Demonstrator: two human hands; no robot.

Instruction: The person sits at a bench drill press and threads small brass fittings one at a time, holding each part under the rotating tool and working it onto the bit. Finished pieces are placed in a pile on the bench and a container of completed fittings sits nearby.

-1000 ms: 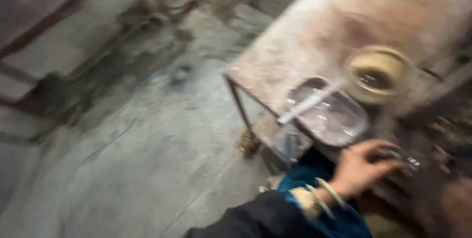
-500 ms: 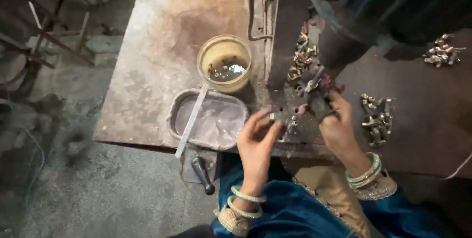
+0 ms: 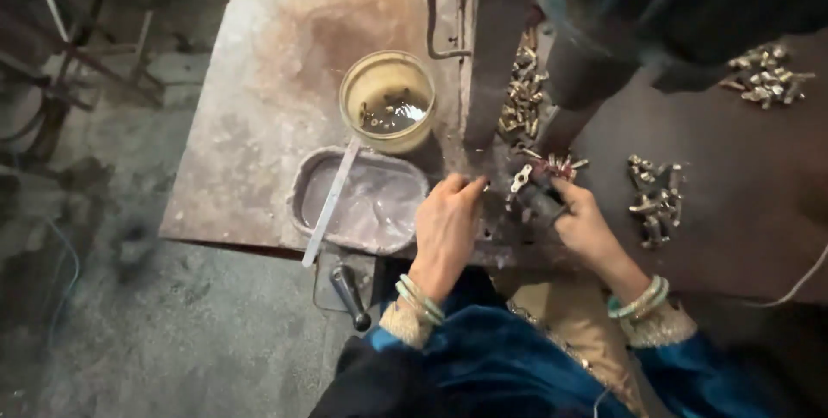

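- A rusty, stained metal workbench (image 3: 285, 81) fills the middle.
- Grey, dirty concrete floor (image 3: 155, 332) lies beyond its left edge.
- Light is dim.

Dim workshop view, lit softly from the upper left.

The rusty metal surface (image 3: 259, 107) catches the most light, with a pale sheen on the liquid in the shallow metal tray (image 3: 362, 198). The upper right corner sinks into near black shadow under the dark machine (image 3: 604, 30). The floor at left is murky and soft. Slight blur smears the left hand (image 3: 448, 228) and right hand (image 3: 586, 228).
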